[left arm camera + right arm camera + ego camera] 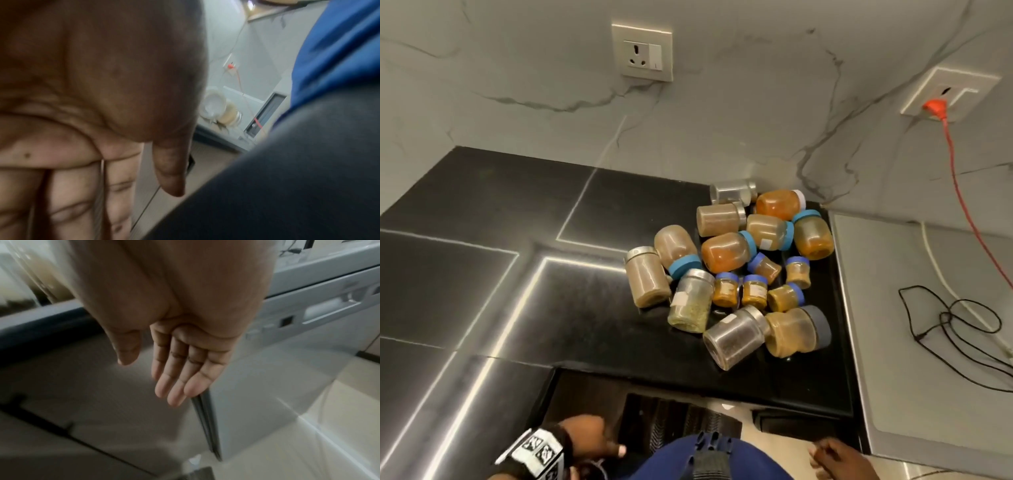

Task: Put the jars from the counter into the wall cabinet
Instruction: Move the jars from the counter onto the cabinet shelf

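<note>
Several jars lie heaped on their sides at the right of the black counter. Among them are an orange jar with a blue lid, a clear jar with a steel lid and a beige jar with a grey lid. My left hand hangs below the counter's front edge with nothing in it; in the left wrist view its fingers are straight. My right hand is low at the right, also empty, with its fingers straight. No wall cabinet is in view.
A grey appliance top adjoins the counter on the right and carries a tangled black cable. An orange plug and cord hang from a wall socket there. Another socket sits on the marble wall behind.
</note>
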